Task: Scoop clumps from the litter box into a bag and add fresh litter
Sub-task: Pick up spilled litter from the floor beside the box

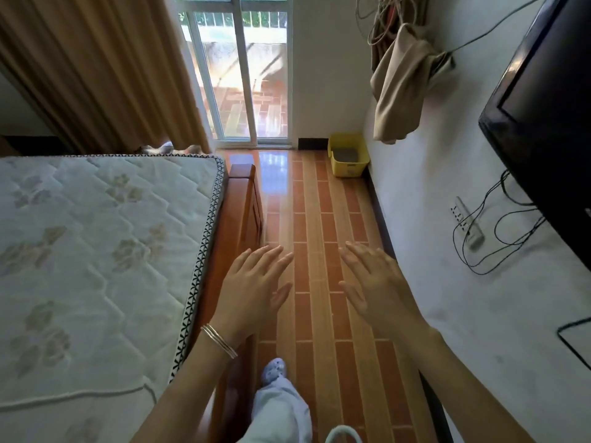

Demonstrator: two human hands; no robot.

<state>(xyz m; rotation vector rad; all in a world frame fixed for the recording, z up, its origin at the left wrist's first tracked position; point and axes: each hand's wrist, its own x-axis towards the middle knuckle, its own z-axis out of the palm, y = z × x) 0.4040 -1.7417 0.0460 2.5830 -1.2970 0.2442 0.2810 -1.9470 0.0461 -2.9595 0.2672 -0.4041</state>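
The yellow litter box [348,169] sits on the tiled floor [319,203] in the far right corner, against the wall [479,314] beside the glass door [243,75], with grey litter [344,154] inside. Nearer, we see the left hand [256,282] and right hand [374,282] held out palm-down, fingers straight and spread, holding nothing, right of the mattress [96,235].

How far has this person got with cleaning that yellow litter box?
Nothing looks done yet. The left hand and right hand are both open and empty, and no scoop is in view. The yellow litter box stands far ahead in the corner, grey litter inside. Walking over, scooping, bagging and refilling are all left.
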